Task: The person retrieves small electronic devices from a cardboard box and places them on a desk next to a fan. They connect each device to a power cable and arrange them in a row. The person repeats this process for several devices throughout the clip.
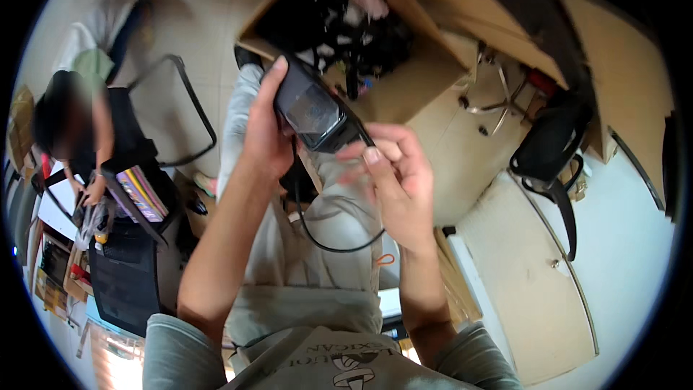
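My left hand (266, 130) is wrapped round a dark boxy device (307, 105) with a glossy, screen-like face, held tilted above my lap. It could be a power bank, but its kind is not certain. A black cable (315, 240) hangs in a loop beneath it and runs up to my right hand (406, 188). There, thumb and fingers pinch the cable's end close against the near right end of the device. Some right fingertips are blurred, and I cannot tell whether the plug is in a socket.
Beyond my hands stands an open cardboard box (411, 90) holding dark items and a pink cloth. A black office chair (548, 148) is at the right, near a pale cabinet door (523, 274). At the left another person (108, 123) sits by a black chair frame (193, 94).
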`<state>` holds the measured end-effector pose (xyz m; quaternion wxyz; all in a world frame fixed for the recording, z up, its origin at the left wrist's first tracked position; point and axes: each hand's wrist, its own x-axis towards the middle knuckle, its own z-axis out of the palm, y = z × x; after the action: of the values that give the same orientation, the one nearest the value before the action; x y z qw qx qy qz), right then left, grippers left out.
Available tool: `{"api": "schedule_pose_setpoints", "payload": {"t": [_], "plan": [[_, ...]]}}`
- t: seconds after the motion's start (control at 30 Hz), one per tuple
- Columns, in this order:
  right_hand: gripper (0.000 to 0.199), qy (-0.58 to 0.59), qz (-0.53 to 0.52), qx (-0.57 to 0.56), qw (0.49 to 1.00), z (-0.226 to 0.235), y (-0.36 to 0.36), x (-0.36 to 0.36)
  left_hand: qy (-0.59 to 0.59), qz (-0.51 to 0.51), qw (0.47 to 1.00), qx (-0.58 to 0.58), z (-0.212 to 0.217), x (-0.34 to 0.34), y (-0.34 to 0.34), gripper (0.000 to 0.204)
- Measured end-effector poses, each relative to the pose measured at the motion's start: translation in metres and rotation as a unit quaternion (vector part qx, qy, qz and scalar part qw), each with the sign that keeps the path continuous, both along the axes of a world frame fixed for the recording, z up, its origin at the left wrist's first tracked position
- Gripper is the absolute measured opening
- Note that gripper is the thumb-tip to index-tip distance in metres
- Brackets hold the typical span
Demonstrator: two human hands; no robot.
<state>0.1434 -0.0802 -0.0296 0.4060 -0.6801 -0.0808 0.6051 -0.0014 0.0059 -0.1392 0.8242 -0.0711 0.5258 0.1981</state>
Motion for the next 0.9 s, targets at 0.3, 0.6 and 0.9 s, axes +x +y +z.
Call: {"api": "schedule_pose_setpoints", "payload": {"t": [0.3,0.6,0.9], "plan": [[0.015,-0.123,0.219,0.244,0.937,0.235,0.027,0.023,-0.115,0.007,0.989,0.093,0.226,-0.012,0.047,0.051],[0.015,-0.375,0.4,0.435,0.715,0.376,-0.008,0.04,-0.156,-0.065,0.958,0.231,0.372,0.008,0.014,0.041],[0.015,-0.476,0.398,0.458,0.636,0.376,-0.061,0.046,-0.073,-0.174,0.94,0.284,0.392,0.014,-0.035,0.043]]}}
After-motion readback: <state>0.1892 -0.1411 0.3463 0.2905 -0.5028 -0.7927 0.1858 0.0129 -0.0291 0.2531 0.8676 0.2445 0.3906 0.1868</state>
